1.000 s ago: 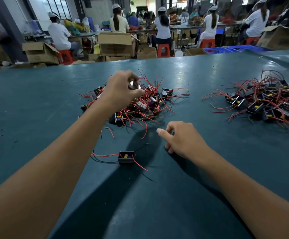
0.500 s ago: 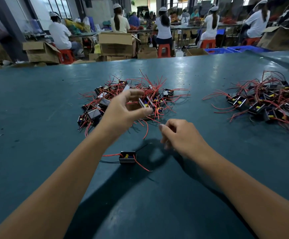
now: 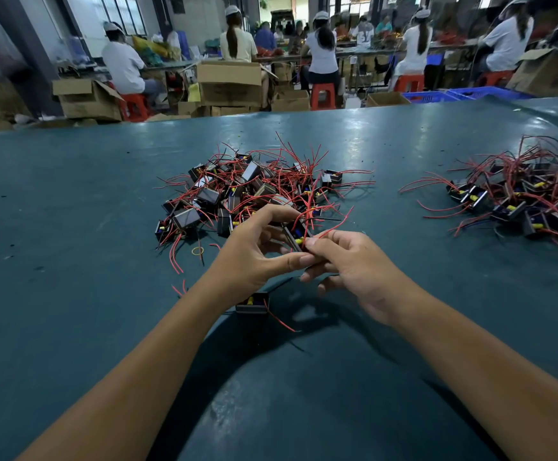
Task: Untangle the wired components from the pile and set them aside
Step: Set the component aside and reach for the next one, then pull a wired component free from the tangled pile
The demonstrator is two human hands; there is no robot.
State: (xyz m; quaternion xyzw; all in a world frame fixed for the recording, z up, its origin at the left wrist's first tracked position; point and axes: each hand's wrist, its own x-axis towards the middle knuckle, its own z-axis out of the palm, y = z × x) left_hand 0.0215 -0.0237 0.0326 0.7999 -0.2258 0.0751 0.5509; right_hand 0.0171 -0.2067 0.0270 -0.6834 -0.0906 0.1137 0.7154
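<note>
Right now both my hands meet just below the middle of the frame, over the teal table (image 3: 71, 227). My left hand (image 3: 254, 257) is curled round a single wired component (image 3: 295, 232), a small dark block with a yellow bit showing, thumb stretched underneath and fingers arched over the top. My right hand (image 3: 354, 271) comes in from the right and pinches that same piece at its near end, fingertips (image 3: 310, 242) touching my left thumb. Red wires rise from the block and curve up and to the right, past my knuckles.

Just above my hands, in the centre of the frame, lies the pile (image 3: 251, 191): many dark blocks heaped together with red and a few black wires sticking out all round. The wires of the piece I hold reach back towards the pile's near edge; I cannot tell whether they are free of it.

Directly under my left wrist, lower in the frame, one separate component (image 3: 252, 302) sits on the table, apart from the pile, its red wire trailing right. A small yellow ring (image 3: 197, 250) lies left of my hand, below the pile.

At the right edge of the frame sits a second heap (image 3: 520, 197) of the same parts, well apart from the first.

Across the top, people in white caps (image 3: 320, 48) sit on red stools (image 3: 322, 94) among cardboard boxes (image 3: 229, 83).
</note>
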